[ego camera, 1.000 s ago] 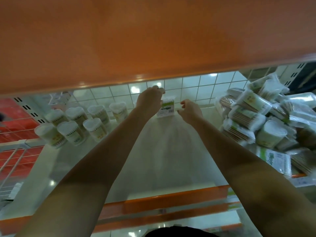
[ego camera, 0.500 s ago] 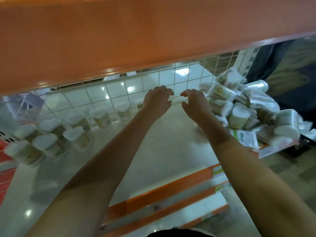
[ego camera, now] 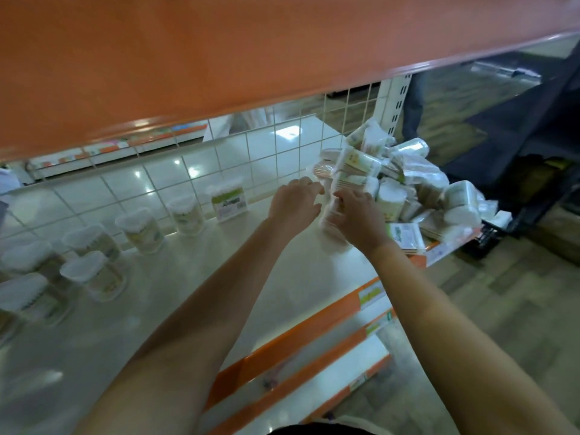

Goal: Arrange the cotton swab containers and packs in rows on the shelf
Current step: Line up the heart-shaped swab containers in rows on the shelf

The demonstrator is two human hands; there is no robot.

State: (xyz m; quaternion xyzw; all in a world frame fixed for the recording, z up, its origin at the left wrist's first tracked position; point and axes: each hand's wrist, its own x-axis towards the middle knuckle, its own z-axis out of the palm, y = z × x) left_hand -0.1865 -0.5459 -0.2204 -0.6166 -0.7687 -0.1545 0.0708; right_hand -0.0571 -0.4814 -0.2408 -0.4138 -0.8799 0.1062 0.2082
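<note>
Right hand (ego camera: 356, 216) curls its fingers round a pack (ego camera: 329, 221) at the heap (ego camera: 408, 186) on the shelf's (ego camera: 219, 277) right end — left hand (ego camera: 295, 202) hovers beside, fingers loosely bent, holding nothing.

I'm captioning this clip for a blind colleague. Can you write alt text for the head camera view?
Both hands reach into a pile of cotton swab packs at the shelf's right end: the right hand grips a pack, the left hand is beside it. Round cotton swab containers stand in rows at the left, before a wire grid back.
</note>
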